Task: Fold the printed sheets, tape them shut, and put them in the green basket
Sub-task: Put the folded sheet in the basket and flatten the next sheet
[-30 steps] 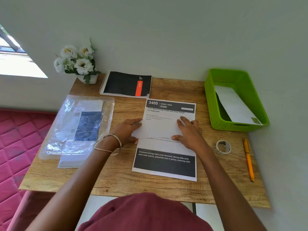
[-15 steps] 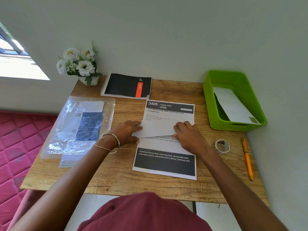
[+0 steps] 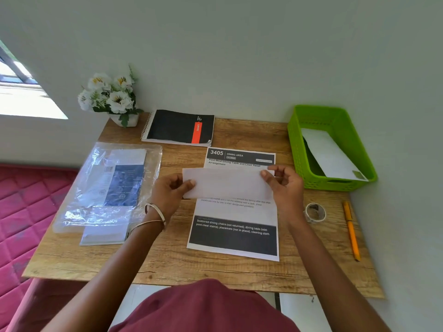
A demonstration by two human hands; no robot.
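Holding the folded sheet (image 3: pixel 227 184) by its two ends, we pinched it with our left hand (image 3: pixel 171 194) and right hand (image 3: pixel 284 188) above the printed sheet (image 3: pixel 236 212) — ready, we judged, for the tape roll (image 3: pixel 315 212). The green basket (image 3: pixel 297 140) already held one; its far end was hidden.

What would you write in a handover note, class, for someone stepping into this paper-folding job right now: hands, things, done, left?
Left hand and right hand each pinch an end of the folded sheet, raised above the flat printed sheet on the table.
Tape roll lies right of that sheet.
Done: one folded sheet already in the green basket.
Left: tape the held sheet, basket it, then fold the flat one.
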